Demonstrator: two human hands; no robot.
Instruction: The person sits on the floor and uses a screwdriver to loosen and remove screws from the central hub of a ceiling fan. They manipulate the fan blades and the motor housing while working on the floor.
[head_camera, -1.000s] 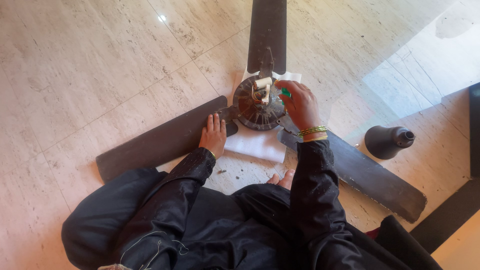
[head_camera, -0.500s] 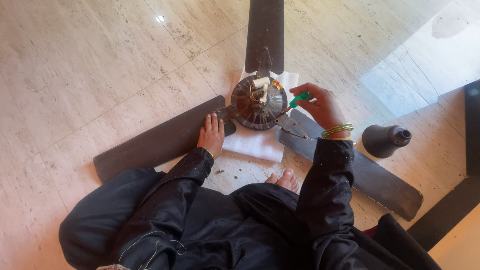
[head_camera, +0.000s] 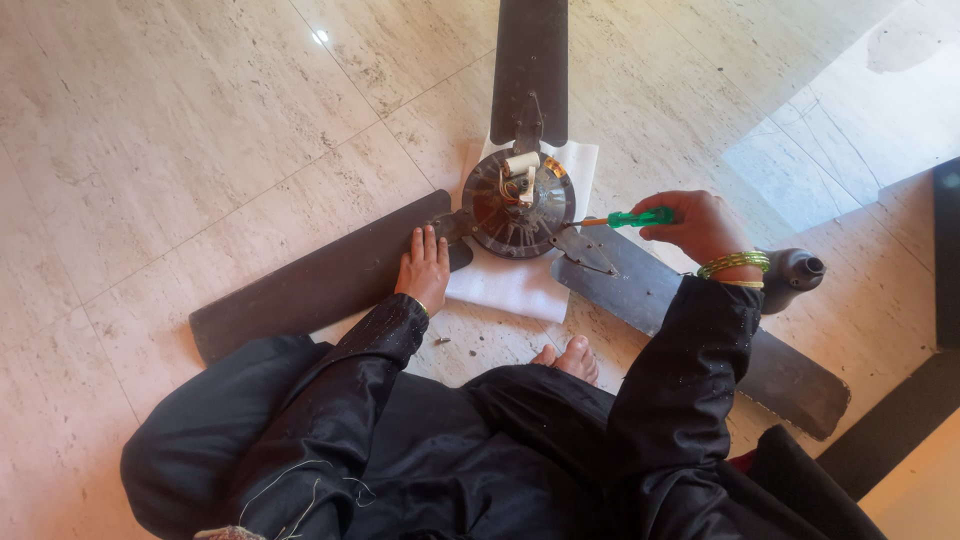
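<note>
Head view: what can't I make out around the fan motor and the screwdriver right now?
- Screwdriver: handle end hidden inside the right hand; tip too small to tell.
- Dark cone-shaped cover: mostly behind the right wrist.
- Top fan blade: cut off by the top edge.
- Motor hub wiring: too small.
- Left hand: flat on a blade.

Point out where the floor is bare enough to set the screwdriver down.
Bare floor lies open between the left blade and top blade, and between the top and right blade. It is crowded around the motor hub, white cloth and the small screw.
</note>
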